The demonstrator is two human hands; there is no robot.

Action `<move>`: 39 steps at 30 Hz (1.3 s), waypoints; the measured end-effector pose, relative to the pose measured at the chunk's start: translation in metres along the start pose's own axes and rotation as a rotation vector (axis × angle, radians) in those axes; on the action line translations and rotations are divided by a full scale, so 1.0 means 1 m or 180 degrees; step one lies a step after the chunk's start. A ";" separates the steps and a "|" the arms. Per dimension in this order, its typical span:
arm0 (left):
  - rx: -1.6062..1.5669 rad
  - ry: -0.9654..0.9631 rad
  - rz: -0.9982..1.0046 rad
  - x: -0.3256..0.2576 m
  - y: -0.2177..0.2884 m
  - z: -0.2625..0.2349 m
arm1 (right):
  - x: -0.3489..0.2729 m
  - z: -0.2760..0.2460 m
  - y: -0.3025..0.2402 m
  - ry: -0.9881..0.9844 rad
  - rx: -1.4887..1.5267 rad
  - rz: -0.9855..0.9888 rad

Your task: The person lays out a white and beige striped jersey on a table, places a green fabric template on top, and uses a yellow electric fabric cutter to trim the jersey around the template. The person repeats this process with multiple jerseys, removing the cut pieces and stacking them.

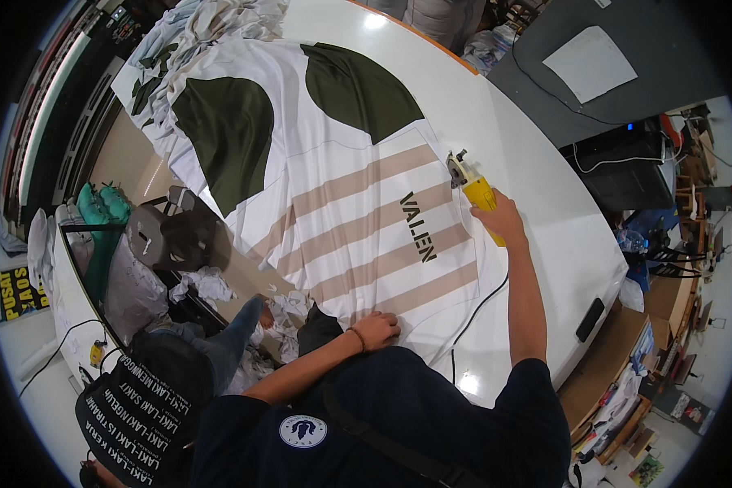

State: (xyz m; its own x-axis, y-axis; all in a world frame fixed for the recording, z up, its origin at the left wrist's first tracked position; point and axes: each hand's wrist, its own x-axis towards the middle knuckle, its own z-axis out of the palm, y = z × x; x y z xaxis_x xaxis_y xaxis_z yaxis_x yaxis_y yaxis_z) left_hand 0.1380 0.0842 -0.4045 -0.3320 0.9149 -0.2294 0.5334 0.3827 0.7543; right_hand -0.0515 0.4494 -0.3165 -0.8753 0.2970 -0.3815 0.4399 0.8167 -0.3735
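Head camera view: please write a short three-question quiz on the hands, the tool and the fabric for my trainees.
1. Which hand holds the yellow cutter?
2. True or false: the left hand is at the near edge of the fabric.
3. What colour are the fabric's broad stripes? A) red B) beige C) blue

Key: 1. The right hand. 2. True. 3. B.

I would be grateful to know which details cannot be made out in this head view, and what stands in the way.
All in the head view:
1. Part of the yellow cutter's grip: covered by the right hand.
2. The black cable's far end: hidden behind the dark shirt.
3. The left hand's palm: turned down, hidden by the hand itself.
4. The cutter's blade: too small to tell whether it turns.
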 end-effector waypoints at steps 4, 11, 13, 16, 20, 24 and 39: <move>-0.0151 0.0196 0.0112 0.001 -0.004 0.002 | 0.016 -0.001 -0.013 -0.0026 0.0015 -0.0023; -0.0307 0.0230 0.0196 0.003 -0.012 0.010 | 0.041 -0.008 -0.044 -0.0129 -0.0085 -0.0144; -0.0319 0.0326 0.0238 0.003 -0.012 0.010 | 0.054 -0.002 -0.045 -0.0034 -0.0133 -0.0230; -0.0363 0.0123 0.0200 0.004 -0.013 0.008 | 0.072 0.000 -0.053 -0.0114 -0.0176 -0.0259; -0.0395 0.0239 0.0185 0.003 -0.011 0.008 | 0.092 -0.003 -0.079 -0.0334 -0.0134 -0.0262; -0.0365 0.0152 0.0184 0.005 -0.012 0.009 | 0.104 -0.002 -0.099 -0.0331 -0.0180 -0.0192; -0.0069 0.1203 -0.0536 0.002 -0.016 -0.022 | -0.038 0.012 0.013 -0.0261 0.1885 0.0197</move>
State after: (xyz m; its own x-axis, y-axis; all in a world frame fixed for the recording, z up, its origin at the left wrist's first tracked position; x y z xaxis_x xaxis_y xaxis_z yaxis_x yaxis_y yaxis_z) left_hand 0.1111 0.0773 -0.4037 -0.6777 0.7268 -0.1116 0.4322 0.5165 0.7392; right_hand -0.0100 0.4425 -0.3173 -0.8365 0.2769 -0.4729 0.5473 0.3775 -0.7470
